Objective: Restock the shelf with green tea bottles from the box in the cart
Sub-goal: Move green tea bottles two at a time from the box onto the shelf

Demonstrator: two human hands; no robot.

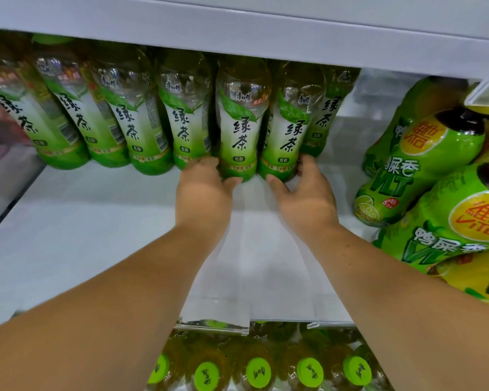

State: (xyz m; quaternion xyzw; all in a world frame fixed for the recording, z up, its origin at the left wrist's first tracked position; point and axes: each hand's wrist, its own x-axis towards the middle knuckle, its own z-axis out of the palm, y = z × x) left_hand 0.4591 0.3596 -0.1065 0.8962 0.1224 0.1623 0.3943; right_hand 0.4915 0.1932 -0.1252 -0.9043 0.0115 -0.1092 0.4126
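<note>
My left hand (205,190) grips an upright green tea bottle (239,131) low down, my right hand (307,193) the neighbouring bottle (287,136). Both stand straight ahead, near the back edge of the shelf (96,221).

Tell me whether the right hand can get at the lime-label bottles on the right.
Probably yes: only bare shelf lies between the right hand and the lime-label bottles, though it first must release the green tea bottle it grips.

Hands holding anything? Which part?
Yes. Left hand grips a green tea bottle round its base; right hand grips the neighbouring bottle round its base.
</note>
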